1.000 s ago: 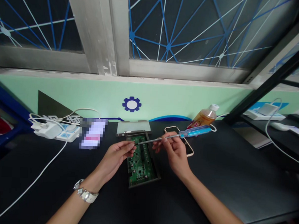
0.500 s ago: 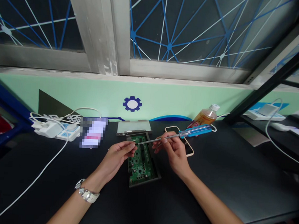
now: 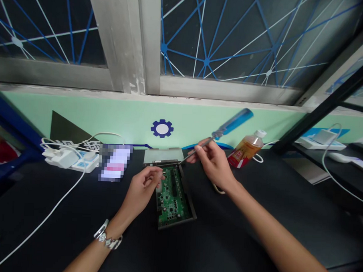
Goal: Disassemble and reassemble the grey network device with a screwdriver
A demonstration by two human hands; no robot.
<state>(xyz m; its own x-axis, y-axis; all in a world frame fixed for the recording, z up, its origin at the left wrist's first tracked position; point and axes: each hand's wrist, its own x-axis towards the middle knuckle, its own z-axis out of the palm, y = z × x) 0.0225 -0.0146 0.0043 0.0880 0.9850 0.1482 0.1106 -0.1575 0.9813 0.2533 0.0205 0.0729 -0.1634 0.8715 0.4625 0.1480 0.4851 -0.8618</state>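
Note:
A screwdriver (image 3: 232,124) with a clear blue handle is gripped by its shaft in my right hand (image 3: 215,159). Its handle points up and right, and its tip slants down toward the far end of a green circuit board (image 3: 169,199). The board lies in a dark metal frame on the black table. Over the board's far left corner, my left hand (image 3: 144,186) is closed, thumb against curled fingers; whatever they may pinch is hidden. A pale metal plate (image 3: 163,155) rests just beyond the board.
A drink bottle (image 3: 246,149) stands right of my right hand. To the left are a blurred-out phone-like screen (image 3: 115,163) and a white power strip (image 3: 90,162) with plugs and cable (image 3: 56,208). The green wall (image 3: 131,113) bounds the table's back.
The screwdriver has tilted up, its handle rising, and its tip has come away from my left fingers. My right hand has moved slightly up and now covers most of a phone behind it.

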